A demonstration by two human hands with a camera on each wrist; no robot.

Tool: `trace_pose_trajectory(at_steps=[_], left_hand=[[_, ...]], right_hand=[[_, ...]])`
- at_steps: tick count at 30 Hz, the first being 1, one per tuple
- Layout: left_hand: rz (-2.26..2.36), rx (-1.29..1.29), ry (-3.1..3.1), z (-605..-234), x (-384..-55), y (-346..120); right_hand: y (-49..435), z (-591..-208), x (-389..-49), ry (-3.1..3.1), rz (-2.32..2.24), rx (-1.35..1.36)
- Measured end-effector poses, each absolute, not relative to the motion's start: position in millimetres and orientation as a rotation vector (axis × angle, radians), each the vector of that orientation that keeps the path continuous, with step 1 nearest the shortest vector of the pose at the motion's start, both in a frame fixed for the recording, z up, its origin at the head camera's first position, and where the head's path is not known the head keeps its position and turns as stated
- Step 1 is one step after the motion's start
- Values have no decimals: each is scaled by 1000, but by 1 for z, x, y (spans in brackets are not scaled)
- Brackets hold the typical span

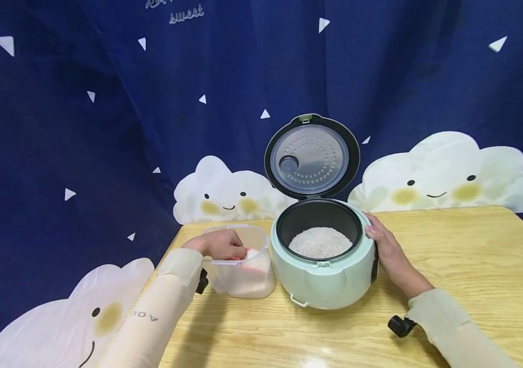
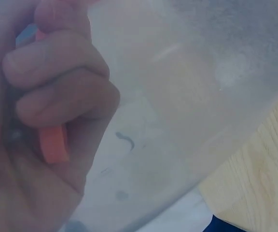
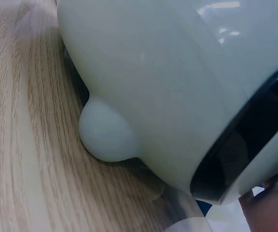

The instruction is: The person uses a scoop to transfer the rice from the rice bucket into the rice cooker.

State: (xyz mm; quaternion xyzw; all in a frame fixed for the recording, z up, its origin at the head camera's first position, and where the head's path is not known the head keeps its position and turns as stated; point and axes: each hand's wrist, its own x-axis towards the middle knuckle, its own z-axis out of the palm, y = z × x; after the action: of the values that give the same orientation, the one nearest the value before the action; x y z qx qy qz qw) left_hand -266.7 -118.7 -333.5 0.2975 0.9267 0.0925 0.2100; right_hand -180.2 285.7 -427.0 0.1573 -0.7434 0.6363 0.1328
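Note:
Inside a clear plastic bin (image 1: 252, 286) of white rice, my left hand (image 1: 222, 244) curls its fingers round the flat, salmon-pink handle of a scoop (image 2: 55, 144). The scoop's far end is hidden from the left wrist view; a little pink shows by my fingers in the head view. Right beside the bin stands a pale mint rice cooker (image 1: 323, 286), lid (image 1: 318, 158) raised, white rice (image 1: 320, 242) in its dark inner pot (image 1: 295, 220). My right hand (image 1: 387, 253) rests against the cooker's right side, fingertips near the rim.
Bin and cooker share a light wooden table (image 1: 464, 255). A dark blue curtain (image 1: 224, 61) with white triangles hangs behind, and smiling cloud shapes (image 1: 445, 174) show along the table's back edge. A black strip (image 3: 255, 140) crosses the cooker's side.

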Motion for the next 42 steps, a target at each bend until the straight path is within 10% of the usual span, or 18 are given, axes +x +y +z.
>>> trace_pose_trajectory(at_steps=[42], left_hand=[[383, 740, 2515, -305, -251, -131]], right_hand=[[286, -429, -179, -2188, 1847, 409]])
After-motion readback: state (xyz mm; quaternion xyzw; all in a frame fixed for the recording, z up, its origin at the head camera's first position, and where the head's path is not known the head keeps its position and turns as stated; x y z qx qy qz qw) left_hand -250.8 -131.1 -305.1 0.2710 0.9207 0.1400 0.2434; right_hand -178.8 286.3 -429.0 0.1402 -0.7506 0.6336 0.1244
